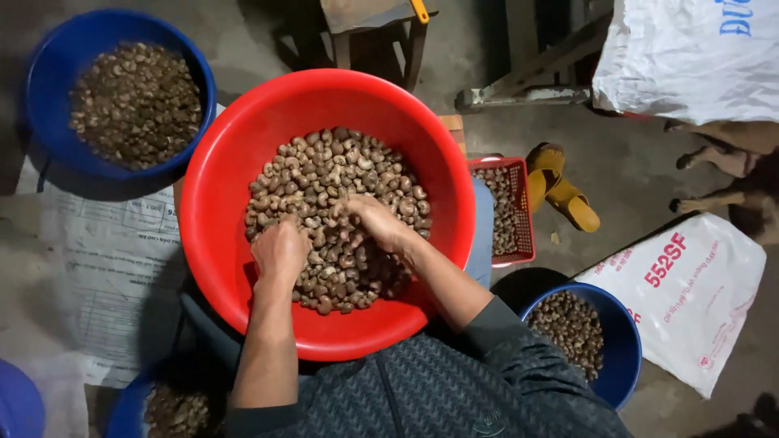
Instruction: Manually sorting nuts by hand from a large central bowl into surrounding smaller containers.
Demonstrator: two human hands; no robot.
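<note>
Head view | our left hand (280, 250) curled into a loose fist on the nuts (341, 186) | our right hand (377, 221) fingers together, pressed into them | nuts heaped in red basin (219, 243) on our lap | blue tub (49, 73) far left

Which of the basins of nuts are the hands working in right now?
The big red basin in the middle. Both the left hand and the right hand are in its nuts; the blue basins around it are untouched.
</note>
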